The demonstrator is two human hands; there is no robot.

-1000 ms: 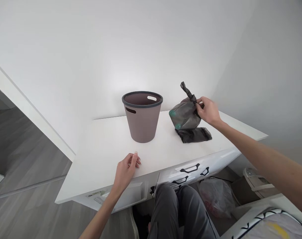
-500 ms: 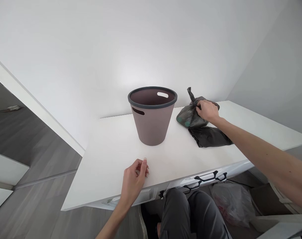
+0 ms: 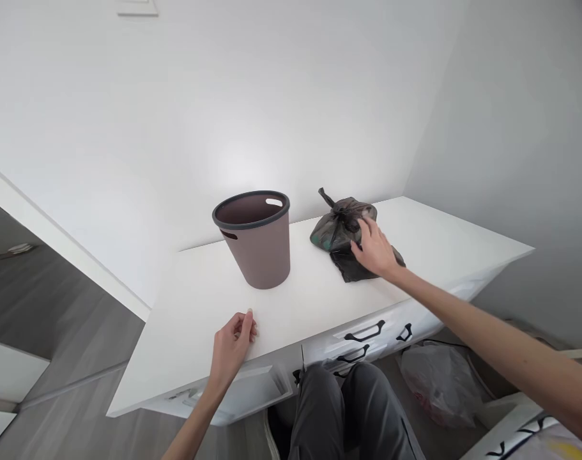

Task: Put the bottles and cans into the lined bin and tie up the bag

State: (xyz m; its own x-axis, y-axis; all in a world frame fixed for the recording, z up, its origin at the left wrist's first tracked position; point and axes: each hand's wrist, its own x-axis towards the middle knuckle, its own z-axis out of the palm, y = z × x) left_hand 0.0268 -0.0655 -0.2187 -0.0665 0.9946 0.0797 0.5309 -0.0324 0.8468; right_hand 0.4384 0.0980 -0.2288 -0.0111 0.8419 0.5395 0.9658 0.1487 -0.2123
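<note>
A mauve trash can (image 3: 264,255) with a dark rim and cut-out handles stands upright on a white tabletop (image 3: 291,319). To its right lies a knotted, translucent black garbage bag (image 3: 336,230), with green and pale things showing through it. A folded black plastic bag (image 3: 351,268) lies in front of it, partly hidden by my right hand (image 3: 373,246). That hand is open, fingers apart, over the edge where the two bags meet; whether it touches them I cannot tell. Near the front edge, my left hand (image 3: 233,338) rests loosely curled, thumb against fingers, nothing visible in it.
Drawers with black handles (image 3: 366,332) are under the tabletop, close above my knees (image 3: 341,402). A clear plastic bag (image 3: 439,383) sits low at the right. A white wall (image 3: 185,128) runs behind the table, and a grey wall (image 3: 525,160) stands to the right.
My right hand has let go of the knotted garbage bag and moved back toward me, its fingers spreading. My left hand stays curled by the front edge. The view has shifted to the right.
</note>
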